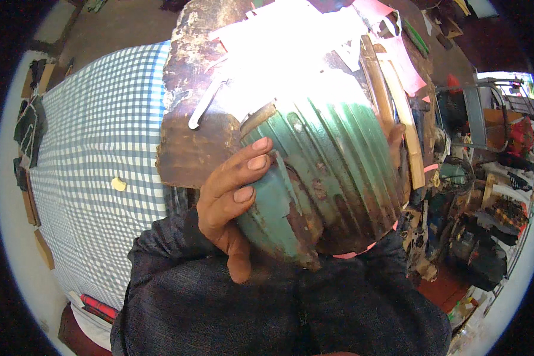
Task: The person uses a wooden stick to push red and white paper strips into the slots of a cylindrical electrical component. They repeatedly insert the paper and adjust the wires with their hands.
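Observation:
A green ribbed metal housing [350, 166], which looks like the finned body of an electric motor, is tilted above my lap. Its paint is worn, with brown rust or dirt along the lower edge. My left hand [228, 196] grips its left side, three fingertips on the smooth green part [267, 207] and the thumb lower down. At the housing's right edge, part of my right hand [396, 145] shows against it, most of that hand being hidden behind the ribs. Strong glare washes out the housing's upper end.
Beyond the housing stands a worn wooden board [187, 136] with pink paper scraps [403, 59] and a pale strip [204, 107]. Wooden sticks [406, 124] lie to its right. A checked cloth [101, 118] spreads on the left, a yellow bit [118, 184] on it. Clutter and a metal rack [486, 113] fill the right.

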A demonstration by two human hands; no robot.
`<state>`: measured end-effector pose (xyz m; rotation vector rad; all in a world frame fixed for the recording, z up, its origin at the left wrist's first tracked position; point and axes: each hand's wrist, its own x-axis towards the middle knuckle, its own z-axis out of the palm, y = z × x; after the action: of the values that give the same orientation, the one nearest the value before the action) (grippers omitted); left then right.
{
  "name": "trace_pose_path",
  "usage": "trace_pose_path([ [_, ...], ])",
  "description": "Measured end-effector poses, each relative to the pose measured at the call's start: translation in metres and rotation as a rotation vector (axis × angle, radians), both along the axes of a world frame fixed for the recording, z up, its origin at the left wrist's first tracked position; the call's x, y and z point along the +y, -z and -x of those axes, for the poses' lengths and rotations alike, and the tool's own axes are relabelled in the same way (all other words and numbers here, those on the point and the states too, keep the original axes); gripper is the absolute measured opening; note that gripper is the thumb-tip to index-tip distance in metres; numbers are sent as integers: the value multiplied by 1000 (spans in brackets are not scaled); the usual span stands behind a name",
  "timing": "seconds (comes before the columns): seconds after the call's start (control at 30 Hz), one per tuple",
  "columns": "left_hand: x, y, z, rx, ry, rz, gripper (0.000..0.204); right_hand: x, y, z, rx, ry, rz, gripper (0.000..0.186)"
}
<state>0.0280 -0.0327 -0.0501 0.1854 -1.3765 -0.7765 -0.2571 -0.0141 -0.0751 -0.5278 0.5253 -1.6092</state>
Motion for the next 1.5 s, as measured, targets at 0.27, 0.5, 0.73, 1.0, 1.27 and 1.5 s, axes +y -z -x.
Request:
trace_pose_path([
  [0.27,6,-30,35,168,147,-293,127,72,-50,6,180,226,-275,83],
  [0.5,25,-32,28,-260,7,-552,51,122,-75,39,179,267,-218,78],
  [0.73,-23,-18,40,-629,-243,-295,49,90,-72,44,153,239,-178,72],
  [1.0,-46,-41,58,145,300,-707,57,44,-70,52,89,219,-139,66],
  [1.27,-95,-22,49,143,382,-913,64,-22,-78,33,148,291,-172,53],
  [1.5,-105,-15,38,17,512,-879,60,-23,-82,20,110,369,-149,47],
])
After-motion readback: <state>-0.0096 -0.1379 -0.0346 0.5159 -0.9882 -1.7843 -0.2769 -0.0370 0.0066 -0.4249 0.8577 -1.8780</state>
